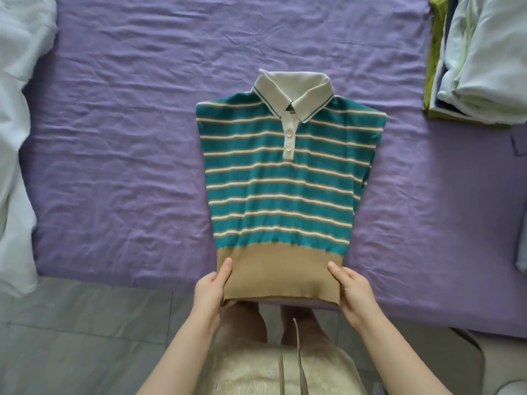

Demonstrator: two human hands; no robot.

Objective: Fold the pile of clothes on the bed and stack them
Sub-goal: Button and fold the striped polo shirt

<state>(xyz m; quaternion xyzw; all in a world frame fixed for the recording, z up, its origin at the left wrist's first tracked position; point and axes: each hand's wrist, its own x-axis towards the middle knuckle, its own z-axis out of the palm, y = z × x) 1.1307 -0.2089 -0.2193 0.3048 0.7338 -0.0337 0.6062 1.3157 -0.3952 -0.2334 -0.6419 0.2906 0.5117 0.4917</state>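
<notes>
A teal polo shirt [281, 178] with white and tan stripes, a white collar and a tan hem band lies face up on the purple bed [128, 143], its sleeves tucked under. The hem hangs slightly over the bed's near edge. My left hand [212, 286] grips the hem's left corner, thumb on top and fingers beneath. At the right corner my right hand [352, 289] holds the hem the same way. A stack of folded clothes [479, 61], pale ones over green, sits at the bed's far right.
Loose white and pale garments [17, 138] lie heaped along the bed's left side. Another pale cloth [522, 246] shows at the right edge. Grey tiled floor [85, 337] runs below the bed's near edge.
</notes>
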